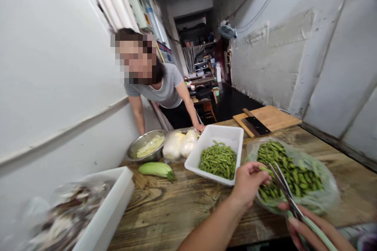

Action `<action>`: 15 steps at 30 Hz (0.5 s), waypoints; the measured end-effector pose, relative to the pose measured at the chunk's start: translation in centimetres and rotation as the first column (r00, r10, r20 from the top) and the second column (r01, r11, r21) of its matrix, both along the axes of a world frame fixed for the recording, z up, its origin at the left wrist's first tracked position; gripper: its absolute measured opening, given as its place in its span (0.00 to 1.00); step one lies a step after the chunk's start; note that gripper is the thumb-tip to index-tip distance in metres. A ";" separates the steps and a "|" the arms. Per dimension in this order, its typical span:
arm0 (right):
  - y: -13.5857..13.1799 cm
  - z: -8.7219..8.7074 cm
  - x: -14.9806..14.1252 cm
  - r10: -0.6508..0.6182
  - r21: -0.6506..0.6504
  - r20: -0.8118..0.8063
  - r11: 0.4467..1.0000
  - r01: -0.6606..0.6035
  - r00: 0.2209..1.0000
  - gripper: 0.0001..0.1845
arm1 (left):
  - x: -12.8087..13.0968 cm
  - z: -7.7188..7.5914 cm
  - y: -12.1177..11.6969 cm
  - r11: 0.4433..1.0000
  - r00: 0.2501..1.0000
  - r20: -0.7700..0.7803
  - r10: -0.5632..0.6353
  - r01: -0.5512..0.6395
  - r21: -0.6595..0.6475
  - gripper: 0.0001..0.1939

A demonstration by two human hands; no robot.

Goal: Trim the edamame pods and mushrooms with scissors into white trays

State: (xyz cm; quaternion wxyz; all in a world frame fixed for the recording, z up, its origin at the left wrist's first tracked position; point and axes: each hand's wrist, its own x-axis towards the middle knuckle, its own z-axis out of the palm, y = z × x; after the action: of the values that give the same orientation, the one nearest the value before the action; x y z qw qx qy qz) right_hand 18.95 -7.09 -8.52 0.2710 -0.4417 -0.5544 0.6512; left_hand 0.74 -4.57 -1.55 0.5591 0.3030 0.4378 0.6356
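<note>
My left hand pinches a green edamame pod between thumb and fingers, above the near edge of a clear plastic bag. Many more edamame pods fill that bag. In my right hand is a pair of scissors with pale green handles. The blades are spread apart, their tips beside the pod in my left hand. Just left of the bag stands a white plastic tub with a heap of edamame pods on its bottom.
A person leans on the table's far side. Along the table are a green squash, a metal bowl of pale slices, bagged pale vegetables, and a cutting board with a cleaver. A white foam box stands front left.
</note>
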 end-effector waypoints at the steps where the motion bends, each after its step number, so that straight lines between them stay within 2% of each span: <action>1: -0.2 1.1 0.0 -0.022 0.024 -0.009 0.999 0.023 1.000 0.38 | -0.1 0.2 -0.1 1.000 1.000 0.015 0.014 -0.014 0.005 0.24; 4: -0.7 4.4 -0.5 -0.027 0.067 -0.039 0.997 0.030 0.999 0.38 | -0.4 0.6 -0.6 1.000 0.998 0.060 0.009 -0.008 -0.021 0.22; 7: -1.1 6.2 -1.2 0.024 0.075 0.051 0.997 -0.028 0.998 0.39 | -0.6 0.9 -0.9 0.998 0.995 0.096 -0.007 0.013 -0.057 0.23; 10: -1.3 6.3 -1.4 0.043 0.100 0.111 0.994 -0.054 0.993 0.35 | -0.5 1.1 -1.2 0.996 0.995 0.096 -0.025 0.033 -0.085 0.22; 15: -1.4 6.2 -1.2 0.050 0.138 0.099 0.988 -0.064 0.994 0.29 | 0.0 1.3 -1.3 0.994 0.997 0.054 -0.057 0.062 -0.093 0.20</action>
State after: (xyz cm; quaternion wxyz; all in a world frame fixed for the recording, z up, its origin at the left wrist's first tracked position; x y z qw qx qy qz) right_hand 17.75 -8.50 -2.35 0.2561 -0.4359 -0.6239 0.5960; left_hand 0.71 -5.92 -0.26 0.6026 0.2728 0.4438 0.6046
